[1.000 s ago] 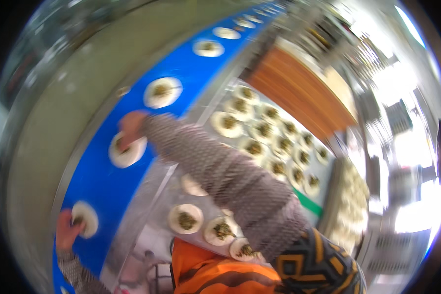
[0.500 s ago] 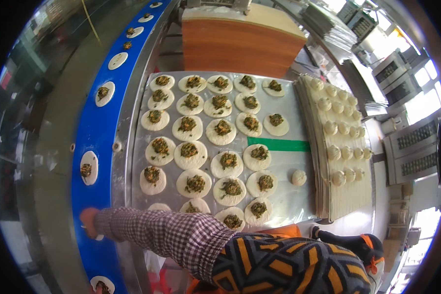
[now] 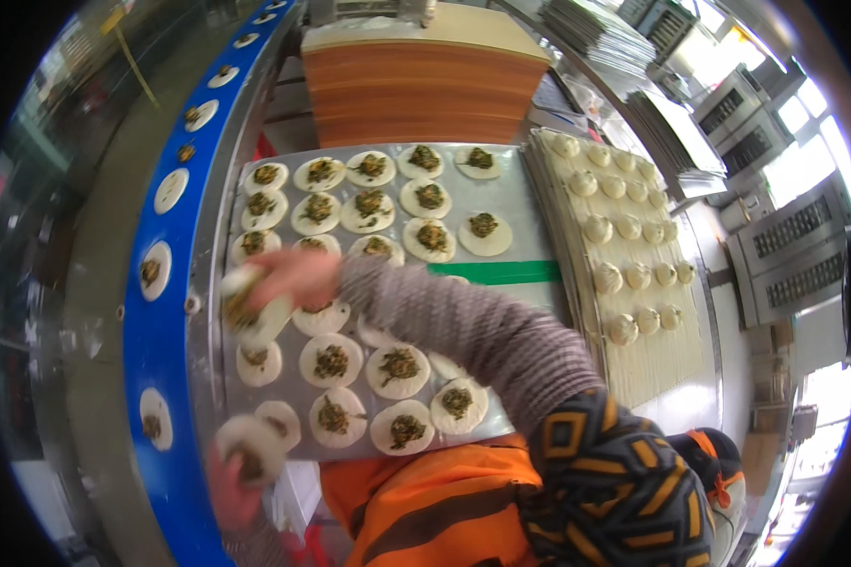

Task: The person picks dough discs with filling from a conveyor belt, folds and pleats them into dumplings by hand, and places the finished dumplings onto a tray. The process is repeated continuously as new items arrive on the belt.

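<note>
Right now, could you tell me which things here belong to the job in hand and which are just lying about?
In the job:
- right hand, dough round
- left hand, second round
- filled rounds on metal tray
- blue conveyor

Lying about:
- orange board stack
- shaped dumplings
- metal racks

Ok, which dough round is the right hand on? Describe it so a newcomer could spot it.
Start at the metal tray beside the blue belt. At the tray's left edge, halfway down, the right hand grips a dough round with green filling. Unlike the flat rounds around it, it is lifted and bent under the fingers.
</note>
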### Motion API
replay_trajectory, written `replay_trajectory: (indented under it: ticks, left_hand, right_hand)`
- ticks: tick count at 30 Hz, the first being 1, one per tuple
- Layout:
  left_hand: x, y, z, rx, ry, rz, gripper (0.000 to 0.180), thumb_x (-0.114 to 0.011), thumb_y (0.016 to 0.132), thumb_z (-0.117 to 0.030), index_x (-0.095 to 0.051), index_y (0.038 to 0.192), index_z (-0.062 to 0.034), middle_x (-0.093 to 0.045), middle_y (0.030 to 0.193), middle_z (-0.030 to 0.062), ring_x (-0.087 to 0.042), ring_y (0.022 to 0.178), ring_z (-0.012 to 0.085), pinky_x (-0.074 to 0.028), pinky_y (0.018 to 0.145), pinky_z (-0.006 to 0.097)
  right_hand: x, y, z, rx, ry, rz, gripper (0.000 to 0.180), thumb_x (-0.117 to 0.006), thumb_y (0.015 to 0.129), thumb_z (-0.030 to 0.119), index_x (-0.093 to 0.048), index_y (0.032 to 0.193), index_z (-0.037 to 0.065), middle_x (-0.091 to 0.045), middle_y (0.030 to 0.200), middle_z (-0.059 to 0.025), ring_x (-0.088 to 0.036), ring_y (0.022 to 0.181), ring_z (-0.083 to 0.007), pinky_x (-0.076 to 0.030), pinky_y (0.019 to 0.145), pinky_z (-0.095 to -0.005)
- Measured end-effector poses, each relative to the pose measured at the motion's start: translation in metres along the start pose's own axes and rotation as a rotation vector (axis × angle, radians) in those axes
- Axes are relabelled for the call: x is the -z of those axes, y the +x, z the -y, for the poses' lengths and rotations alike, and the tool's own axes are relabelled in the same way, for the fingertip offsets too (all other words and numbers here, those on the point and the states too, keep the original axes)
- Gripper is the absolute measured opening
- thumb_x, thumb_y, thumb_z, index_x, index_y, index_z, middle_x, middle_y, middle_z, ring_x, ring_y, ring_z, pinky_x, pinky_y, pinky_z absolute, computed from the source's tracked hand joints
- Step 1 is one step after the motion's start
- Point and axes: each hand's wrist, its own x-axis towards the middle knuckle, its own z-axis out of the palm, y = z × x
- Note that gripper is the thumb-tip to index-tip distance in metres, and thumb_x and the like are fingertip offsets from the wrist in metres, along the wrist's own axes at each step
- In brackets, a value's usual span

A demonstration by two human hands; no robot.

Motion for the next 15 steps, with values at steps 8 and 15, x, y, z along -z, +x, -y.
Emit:
replay_trajectory:
  ticks: [8,15]
  left_hand:
    - [-0.299,0.1,0.014,0.401,0.093,0.832,0.053,-0.061,0.087,-0.003,-0.038,0.135,0.0034,-0.055,0.12,0.0113,-0.058,0.107,0.0194,-0.05,0.091,0.032]
    - [-0.43,0.139,0.107,0.482,0.355,1.027,0.055,-0.07,0.081,-0.014,-0.047,0.128,0.0015,-0.06,0.115,0.0112,-0.062,0.102,0.0216,-0.052,0.083,0.034]
  right_hand:
    - [0.2,-0.228,0.067,0.036,-0.122,-0.816,0.046,-0.062,0.086,0.004,-0.045,0.129,0.0,-0.059,0.119,-0.0122,-0.063,0.103,-0.0227,-0.056,0.086,-0.0378]
    - [0.273,-0.239,0.028,-0.133,0.015,-0.934,0.054,-0.062,0.087,0.005,-0.039,0.135,0.001,-0.056,0.126,-0.0135,-0.06,0.107,-0.0251,-0.053,0.089,-0.0424]
